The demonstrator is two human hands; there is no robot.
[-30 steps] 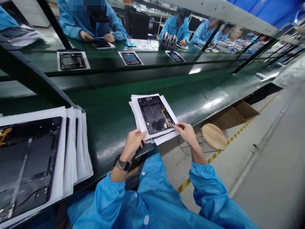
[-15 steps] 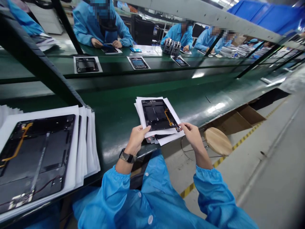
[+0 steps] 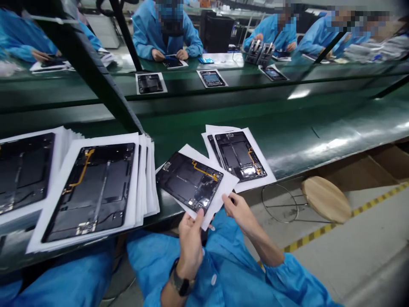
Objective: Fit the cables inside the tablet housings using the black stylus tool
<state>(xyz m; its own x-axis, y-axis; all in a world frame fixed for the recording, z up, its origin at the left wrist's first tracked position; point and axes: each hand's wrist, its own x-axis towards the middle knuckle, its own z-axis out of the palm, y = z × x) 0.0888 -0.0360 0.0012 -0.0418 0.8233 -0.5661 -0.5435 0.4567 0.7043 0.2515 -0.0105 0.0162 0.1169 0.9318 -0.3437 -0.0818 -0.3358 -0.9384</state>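
Note:
Between my hands a black tablet housing (image 3: 183,185) with an orange flex cable lies tilted on a white sheet (image 3: 228,184), above the bench's front edge. My left hand (image 3: 191,234) grips the near edge, thumb on top of the housing and fingers beneath. The sheet's right corner is pinched by my right hand (image 3: 238,211). Just behind, another tablet housing (image 3: 236,151) rests on its own white sheet, overlapping a further one at its left. To the left stands a stack of sheets topped by a similar tablet housing (image 3: 96,187).
A second stack with a tablet housing (image 3: 28,170) is at far left. Slanted dark posts (image 3: 96,72) rise from the green bench (image 3: 287,140). Across it, co-workers in blue (image 3: 166,34) handle tablets. A wooden stool (image 3: 326,199) stands at lower right.
The held housing and sheet have come off the small pile, moving left and turning, which uncovers another housing. My right hand has shifted toward my body. The view has swung left.

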